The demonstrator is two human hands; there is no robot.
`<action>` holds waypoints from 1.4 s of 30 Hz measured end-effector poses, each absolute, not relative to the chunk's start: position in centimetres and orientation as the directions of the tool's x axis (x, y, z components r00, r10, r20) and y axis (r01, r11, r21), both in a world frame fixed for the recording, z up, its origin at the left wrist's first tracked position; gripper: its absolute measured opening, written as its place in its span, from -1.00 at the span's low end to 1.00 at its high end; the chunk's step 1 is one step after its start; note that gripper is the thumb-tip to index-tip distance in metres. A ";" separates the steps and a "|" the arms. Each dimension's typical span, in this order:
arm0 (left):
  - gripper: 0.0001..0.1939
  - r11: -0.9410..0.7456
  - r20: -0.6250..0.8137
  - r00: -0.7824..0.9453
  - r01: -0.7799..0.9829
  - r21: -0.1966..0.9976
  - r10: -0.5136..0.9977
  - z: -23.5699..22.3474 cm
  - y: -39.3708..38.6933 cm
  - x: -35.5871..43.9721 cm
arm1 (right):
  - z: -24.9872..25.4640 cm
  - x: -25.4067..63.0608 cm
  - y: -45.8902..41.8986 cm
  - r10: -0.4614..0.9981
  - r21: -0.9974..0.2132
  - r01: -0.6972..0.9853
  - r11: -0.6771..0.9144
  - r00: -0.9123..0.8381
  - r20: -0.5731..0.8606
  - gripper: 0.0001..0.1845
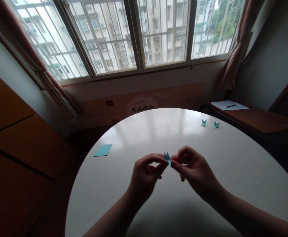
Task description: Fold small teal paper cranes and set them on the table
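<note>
Closest to us, left hand (146, 174) and right hand (195, 169) both pinch the small folded teal paper (167, 159) above the white table (144, 210). We judge uneven fingertip pull could tear or skew its points.

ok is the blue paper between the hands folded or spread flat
Folded: the blue paper shows two narrow points sticking up above the fingertips.

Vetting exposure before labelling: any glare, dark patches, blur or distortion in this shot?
Head view: backlit by the bright window, left hand and right hand shaded; glare on the table's far part; brown panels very dark. Head view: fine creases on the held folded paper can't be made out; wide-angle look, verticals leaning near the sides.
</note>
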State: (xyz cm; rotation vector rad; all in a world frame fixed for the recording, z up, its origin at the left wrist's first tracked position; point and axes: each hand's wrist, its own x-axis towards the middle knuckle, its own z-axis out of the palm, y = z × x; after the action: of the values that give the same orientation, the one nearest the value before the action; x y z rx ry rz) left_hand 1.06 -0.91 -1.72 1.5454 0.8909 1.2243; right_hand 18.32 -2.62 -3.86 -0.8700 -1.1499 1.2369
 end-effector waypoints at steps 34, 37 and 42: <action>-0.71 0.047 -0.058 0.372 0.039 0.998 0.926 -0.7 -0.5 0.6 | -3.4 19.0 -2.7 0.983 -0.975 -0.219 0.046 -0.165 0.083 -0.63; -0.71 0.021 -0.042 0.355 0.063 0.998 0.934 -0.6 -0.6 0.8 | -3.2 19.0 -2.7 0.983 -0.974 -0.224 0.030 -0.172 0.069 -0.61; -0.72 -0.105 0.062 0.345 0.109 0.989 0.937 -0.6 -0.7 0.9 | -3.2 18.8 -2.5 0.973 -0.978 -0.206 -0.022 -0.230 0.027 -0.66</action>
State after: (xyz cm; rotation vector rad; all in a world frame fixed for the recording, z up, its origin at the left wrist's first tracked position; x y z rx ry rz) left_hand 0.89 -0.74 -0.61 1.5076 0.9921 0.9438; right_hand 18.79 -2.51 -3.21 -0.9309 -1.2176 1.4670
